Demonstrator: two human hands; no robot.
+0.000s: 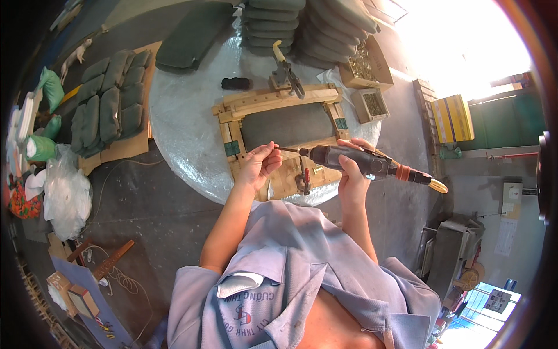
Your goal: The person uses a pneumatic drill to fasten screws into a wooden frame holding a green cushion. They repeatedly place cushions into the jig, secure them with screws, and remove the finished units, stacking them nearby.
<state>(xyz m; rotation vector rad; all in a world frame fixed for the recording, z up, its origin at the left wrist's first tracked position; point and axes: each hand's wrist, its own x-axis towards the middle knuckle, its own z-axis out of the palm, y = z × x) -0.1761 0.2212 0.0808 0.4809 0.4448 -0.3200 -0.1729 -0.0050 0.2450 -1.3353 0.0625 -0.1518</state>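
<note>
My right hand [352, 174] is wrapped round a dark power screwdriver [363, 162] with an orange ring and a yellow hose at its rear. Its long thin bit [293, 150] points left. At the bit's tip my left hand [260, 166] pinches with thumb and forefinger; whatever is between them is too small to make out. Just beyond both hands lies a wooden frame jig [279, 102] with a dark grey padded panel [288, 125] inside it. A toggle clamp [285, 72] with a yellow handle sits on its far side, and a red-handled clamp [306, 181] on its near side.
The round table [180, 136] is wrapped in clear film. On it are a small black object [236, 84], a large dark pad [193, 38], stacked cushions [272, 23] and boxes of small metal parts [370, 106]. More cushions [110, 102] lie on cardboard at the left.
</note>
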